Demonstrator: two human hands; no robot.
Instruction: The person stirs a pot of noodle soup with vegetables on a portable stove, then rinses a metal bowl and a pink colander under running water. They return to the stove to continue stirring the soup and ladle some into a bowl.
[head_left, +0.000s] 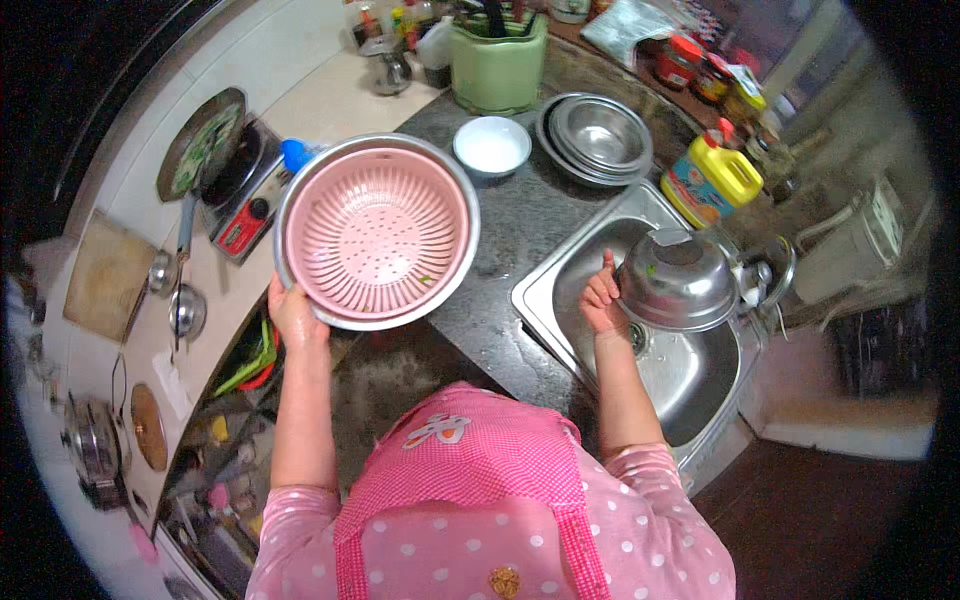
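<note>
My left hand (298, 316) grips the near-left rim of a stainless steel basin (471, 247), thumb on top. Nested inside it is a pink plastic colander (379, 232) with small green leaf scraps on its wall. Over the stainless steel sink (679, 397), my right hand (601, 298) is at the left side of an overturned steel bowl (679, 285). Its curled fingers meet the metal, and it seems to hold the bowl; the thumb's grip is hidden. A green scrap clings to the bowl's outside.
Beyond the basin are a white bowl (492, 145), stacked steel bowls (600, 135) and a green utensil pot (496, 71). A yellow detergent bottle (709, 176) stands behind the sink by the faucet (780, 274). At left, a pan of greens (202, 142) sits on a stove (244, 225).
</note>
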